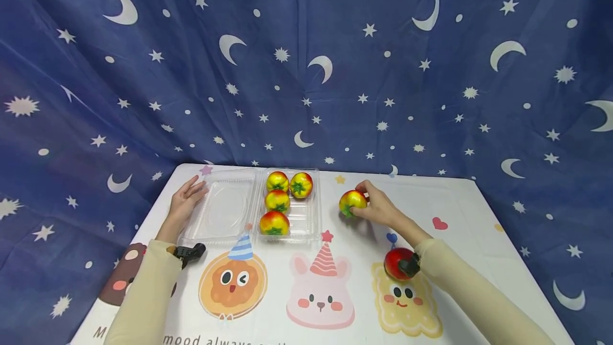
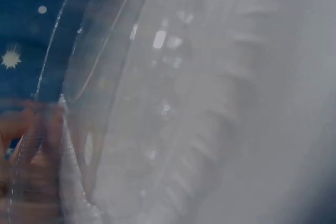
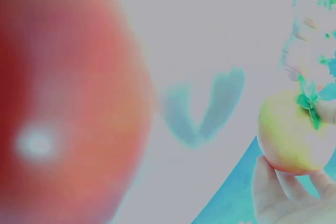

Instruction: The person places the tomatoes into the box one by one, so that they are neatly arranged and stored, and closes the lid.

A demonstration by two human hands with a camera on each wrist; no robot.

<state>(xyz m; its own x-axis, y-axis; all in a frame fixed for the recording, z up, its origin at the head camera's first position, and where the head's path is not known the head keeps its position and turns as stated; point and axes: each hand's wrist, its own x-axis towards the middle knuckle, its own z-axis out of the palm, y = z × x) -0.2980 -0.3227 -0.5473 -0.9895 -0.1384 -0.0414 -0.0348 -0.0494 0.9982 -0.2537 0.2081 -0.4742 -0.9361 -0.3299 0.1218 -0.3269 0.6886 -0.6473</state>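
The right hand point(image 1: 380, 207) pinches a yellow-and-red fruit point(image 1: 351, 202) with green leaves between thumb and curled fingers, just right of an open clear plastic box point(image 1: 303, 223). Its forearm slants in from the near right, above a redder fruit point(image 1: 396, 263). The left hand point(image 1: 184, 202), fingers loosely extended, is at the left edge of the box's lid point(image 1: 225, 206), its forearm reaching from the near left. Four similar fruits point(image 1: 276, 201) sit in the box.
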